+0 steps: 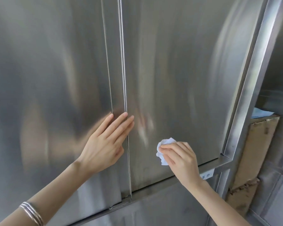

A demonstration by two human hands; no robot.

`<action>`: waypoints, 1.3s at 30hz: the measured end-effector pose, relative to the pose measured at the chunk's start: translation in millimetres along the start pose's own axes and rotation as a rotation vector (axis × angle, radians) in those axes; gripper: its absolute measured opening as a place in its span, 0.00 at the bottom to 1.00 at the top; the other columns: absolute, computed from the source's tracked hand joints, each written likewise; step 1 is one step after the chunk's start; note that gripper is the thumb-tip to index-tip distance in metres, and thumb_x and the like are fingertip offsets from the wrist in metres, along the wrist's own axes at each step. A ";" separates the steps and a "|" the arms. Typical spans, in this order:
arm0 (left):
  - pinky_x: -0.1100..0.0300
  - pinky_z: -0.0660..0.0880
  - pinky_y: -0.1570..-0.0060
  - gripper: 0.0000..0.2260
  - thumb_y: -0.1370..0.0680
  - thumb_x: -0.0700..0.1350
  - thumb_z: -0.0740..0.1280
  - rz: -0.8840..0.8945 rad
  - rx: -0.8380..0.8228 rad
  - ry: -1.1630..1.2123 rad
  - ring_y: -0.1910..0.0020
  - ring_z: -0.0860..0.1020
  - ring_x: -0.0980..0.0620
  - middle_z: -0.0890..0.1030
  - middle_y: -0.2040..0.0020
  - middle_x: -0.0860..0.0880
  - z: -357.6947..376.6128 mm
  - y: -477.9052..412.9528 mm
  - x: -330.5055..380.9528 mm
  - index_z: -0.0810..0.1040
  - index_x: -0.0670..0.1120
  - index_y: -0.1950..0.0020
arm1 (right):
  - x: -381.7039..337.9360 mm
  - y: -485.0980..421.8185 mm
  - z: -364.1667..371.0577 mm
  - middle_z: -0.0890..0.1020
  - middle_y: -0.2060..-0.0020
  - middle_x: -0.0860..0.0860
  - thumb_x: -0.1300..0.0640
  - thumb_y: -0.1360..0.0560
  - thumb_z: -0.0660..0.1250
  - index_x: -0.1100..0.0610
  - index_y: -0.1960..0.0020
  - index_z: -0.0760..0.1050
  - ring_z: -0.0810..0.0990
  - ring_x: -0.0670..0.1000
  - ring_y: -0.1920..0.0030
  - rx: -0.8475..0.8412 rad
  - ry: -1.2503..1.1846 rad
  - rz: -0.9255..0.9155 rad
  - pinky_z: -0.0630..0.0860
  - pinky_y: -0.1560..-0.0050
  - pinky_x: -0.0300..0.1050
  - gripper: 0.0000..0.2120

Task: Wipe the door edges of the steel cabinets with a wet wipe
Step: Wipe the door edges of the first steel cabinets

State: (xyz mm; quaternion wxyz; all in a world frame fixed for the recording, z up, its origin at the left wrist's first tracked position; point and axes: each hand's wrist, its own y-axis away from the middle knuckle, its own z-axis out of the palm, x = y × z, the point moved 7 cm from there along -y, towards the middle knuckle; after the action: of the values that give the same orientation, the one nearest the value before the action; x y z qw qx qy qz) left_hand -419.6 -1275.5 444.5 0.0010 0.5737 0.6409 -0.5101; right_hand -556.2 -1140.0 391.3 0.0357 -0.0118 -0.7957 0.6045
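1. Two steel cabinet doors fill my view, the left door [47, 79] and the right door [178, 70]. They meet at a raised vertical edge [123, 62] in the middle.
2. A steel frame [245, 101] borders the right door.
3. The left hand [104, 144] lies flat across the middle edge, its fingers [121, 123] straight and close together. I read this as bracing the doors so they do not rock under the wiping.
4. The right hand [181, 159] is low on the right door, its fingers curled and clamped on the wipe. I cannot tell whether it touches the steel.
5. The wipe [163, 149] is a crumpled white wad that sticks out past the fingertips, up and to the left. It is near the middle edge but apart from it. I judge it is bunched to make a firm pad for narrow edges.
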 end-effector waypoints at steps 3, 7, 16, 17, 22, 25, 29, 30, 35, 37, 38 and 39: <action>0.47 0.53 0.24 0.27 0.28 0.40 0.56 0.014 -0.007 0.011 0.24 0.59 0.46 0.65 0.24 0.45 6.0 -25.5 9.8 0.69 0.39 0.28 | 28.3 -11.8 -9.6 0.84 0.59 0.46 0.73 0.35 0.69 0.59 0.62 0.83 0.77 0.45 0.57 0.026 0.034 0.027 0.72 0.58 0.43 0.11; 0.47 0.53 0.24 0.27 0.28 0.40 0.57 0.014 0.011 0.048 0.23 0.59 0.45 0.65 0.24 0.44 13.4 -69.4 29.4 0.70 0.38 0.28 | 63.2 -33.0 -27.8 0.84 0.58 0.46 0.74 0.35 0.71 0.58 0.60 0.83 0.77 0.47 0.57 0.071 0.068 0.001 0.72 0.58 0.44 0.12; 0.46 0.58 0.27 0.28 0.31 0.40 0.67 -0.048 0.035 0.063 0.25 0.63 0.44 0.67 0.26 0.44 26.2 -185.3 81.4 0.73 0.38 0.30 | 164.6 -73.9 -83.3 0.84 0.61 0.47 0.69 0.31 0.68 0.58 0.60 0.83 0.79 0.50 0.59 0.200 0.173 -0.073 0.71 0.60 0.43 0.08; 0.46 0.58 0.27 0.28 0.31 0.41 0.67 -0.057 0.037 0.059 0.25 0.63 0.44 0.66 0.25 0.44 27.5 -198.8 85.9 0.73 0.38 0.30 | 177.0 -79.2 -90.1 0.84 0.61 0.47 0.70 0.31 0.68 0.59 0.60 0.82 0.79 0.51 0.61 0.209 0.179 -0.078 0.71 0.60 0.43 0.08; 0.45 0.57 0.27 0.28 0.29 0.43 0.65 -0.057 0.040 0.007 0.24 0.60 0.46 0.63 0.24 0.45 33.2 -257.8 106.7 0.71 0.38 0.29 | 238.2 -98.1 -122.5 0.83 0.62 0.47 0.68 0.31 0.68 0.58 0.60 0.82 0.76 0.50 0.58 0.261 0.204 -0.092 0.71 0.59 0.43 0.08; 0.46 0.56 0.26 0.28 0.28 0.45 0.62 -0.057 0.050 -0.023 0.24 0.60 0.46 0.63 0.24 0.45 33.7 -288.3 113.3 0.69 0.39 0.28 | 269.5 -107.2 -133.3 0.83 0.61 0.48 0.67 0.30 0.67 0.58 0.60 0.82 0.76 0.50 0.56 0.272 0.221 -0.115 0.73 0.59 0.45 0.07; 0.45 0.58 0.27 0.28 0.26 0.49 0.59 -0.059 0.047 -0.042 0.25 0.62 0.45 0.65 0.25 0.45 34.3 -328.2 122.2 0.70 0.40 0.28 | 306.2 -119.3 -144.5 0.83 0.60 0.50 0.67 0.29 0.68 0.59 0.59 0.81 0.78 0.51 0.54 0.306 0.210 -0.101 0.74 0.56 0.44 0.06; 0.45 0.58 0.28 0.28 0.26 0.50 0.59 -0.056 0.051 -0.044 0.25 0.63 0.45 0.66 0.25 0.45 35.1 -338.1 125.5 0.71 0.40 0.28 | 314.2 -121.5 -147.0 0.83 0.59 0.50 0.68 0.30 0.68 0.60 0.59 0.81 0.78 0.51 0.54 0.319 0.204 -0.091 0.75 0.56 0.44 0.06; 0.45 0.58 0.28 0.27 0.25 0.52 0.59 -0.069 0.113 -0.034 0.25 0.64 0.44 0.66 0.25 0.45 37.6 -386.9 137.2 0.71 0.41 0.28 | 346.3 -139.2 -154.0 0.82 0.59 0.52 0.67 0.28 0.68 0.61 0.58 0.81 0.80 0.54 0.57 0.368 0.210 -0.088 0.77 0.59 0.48 0.05; 0.44 0.60 0.27 0.27 0.25 0.51 0.59 -0.073 0.105 -0.080 0.26 0.65 0.44 0.67 0.25 0.45 40.5 -403.0 137.0 0.72 0.41 0.29 | 356.4 -149.6 -156.0 0.82 0.59 0.52 0.67 0.27 0.67 0.61 0.57 0.81 0.80 0.54 0.58 0.391 0.203 -0.062 0.76 0.59 0.46 0.05; 0.43 0.62 0.27 0.27 0.26 0.51 0.59 -0.077 0.100 -0.108 0.26 0.66 0.44 0.68 0.26 0.44 41.3 -410.9 135.6 0.72 0.41 0.29 | 359.8 -155.2 -157.5 0.82 0.59 0.52 0.67 0.27 0.66 0.61 0.57 0.81 0.80 0.54 0.59 0.407 0.195 -0.051 0.75 0.59 0.45 0.05; 0.43 0.63 0.28 0.27 0.26 0.51 0.60 -0.083 0.105 -0.134 0.27 0.66 0.44 0.69 0.26 0.44 41.2 -419.3 133.5 0.73 0.41 0.30 | 362.0 -161.5 -158.4 0.82 0.59 0.53 0.66 0.26 0.66 0.61 0.56 0.81 0.79 0.54 0.60 0.423 0.189 -0.045 0.75 0.59 0.44 0.06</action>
State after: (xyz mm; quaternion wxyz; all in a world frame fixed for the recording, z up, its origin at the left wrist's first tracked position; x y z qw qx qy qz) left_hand -798.0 -1129.7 620.1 -0.0074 0.5104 0.6352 -0.5796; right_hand -902.0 -1008.7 604.4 0.1252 -0.0428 -0.6443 0.7532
